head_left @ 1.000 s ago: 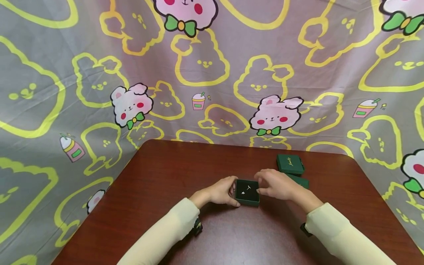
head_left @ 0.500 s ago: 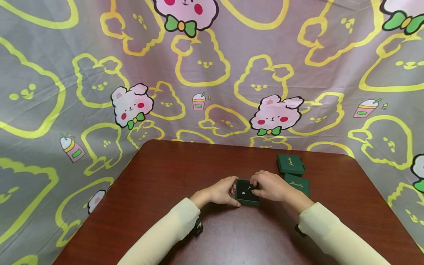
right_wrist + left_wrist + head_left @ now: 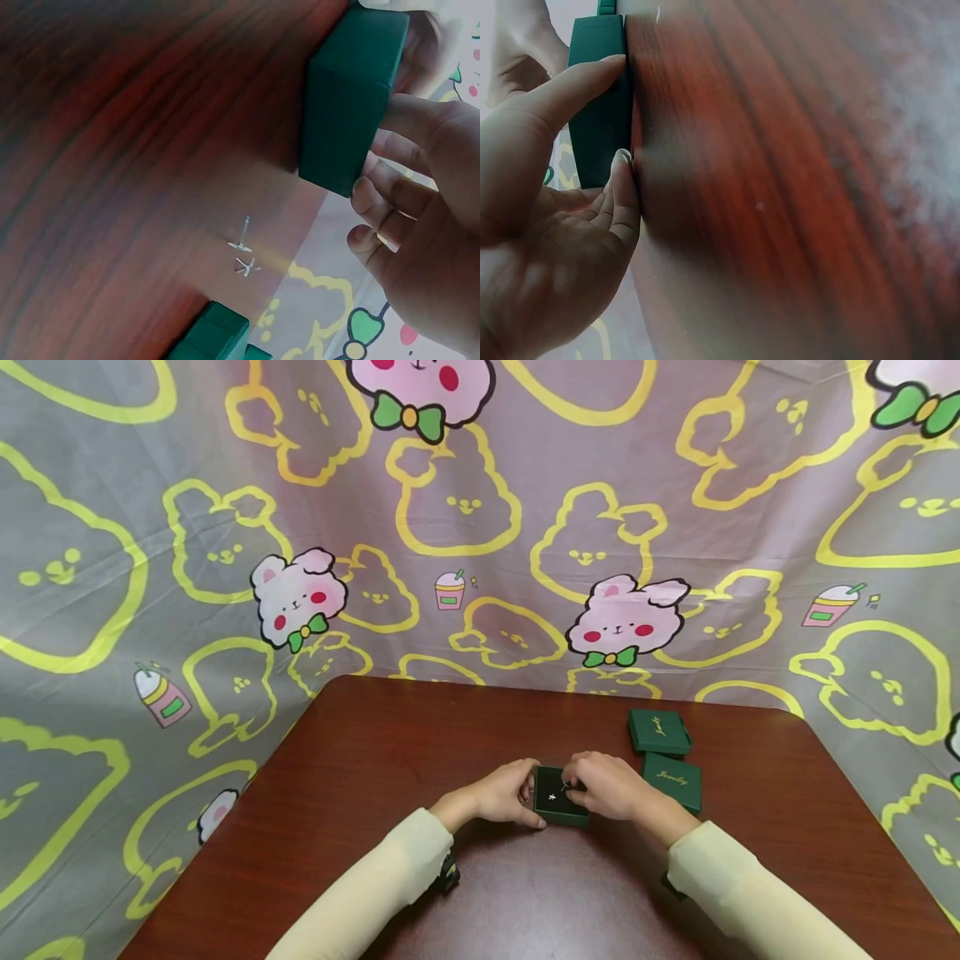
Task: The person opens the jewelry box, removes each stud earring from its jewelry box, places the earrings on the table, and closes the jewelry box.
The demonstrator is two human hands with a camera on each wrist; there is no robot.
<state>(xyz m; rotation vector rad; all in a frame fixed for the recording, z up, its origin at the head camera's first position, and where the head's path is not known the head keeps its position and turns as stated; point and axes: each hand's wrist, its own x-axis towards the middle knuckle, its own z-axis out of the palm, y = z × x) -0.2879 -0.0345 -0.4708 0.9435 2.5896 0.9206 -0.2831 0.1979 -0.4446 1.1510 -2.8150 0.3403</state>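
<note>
In the head view, a small open green jewelry box (image 3: 562, 817) with a black insert sits on the table. A star-shaped silver earring (image 3: 552, 797) lies on the insert. My left hand (image 3: 498, 793) grips the box's left side, thumb along its near face (image 3: 600, 97) and fingers at the far side. My right hand (image 3: 607, 785) reaches over the right part of the insert, thumb and index finger pinching a second silver earring (image 3: 565, 787). From the right wrist camera, the box (image 3: 349, 105) hides the tips of that thumb and index finger.
Two green boxes stand to the right: one lettered box (image 3: 657, 732) behind and another (image 3: 673, 781) partly behind my right forearm. Small silver pieces (image 3: 241, 245) lie on the brown table (image 3: 420, 727) in the right wrist view. A patterned cloth (image 3: 510, 527) hangs behind.
My right hand has moved left from the box's right edge over the insert, and its thumb and index finger have closed on an earring. My left hand and the box have hardly moved.
</note>
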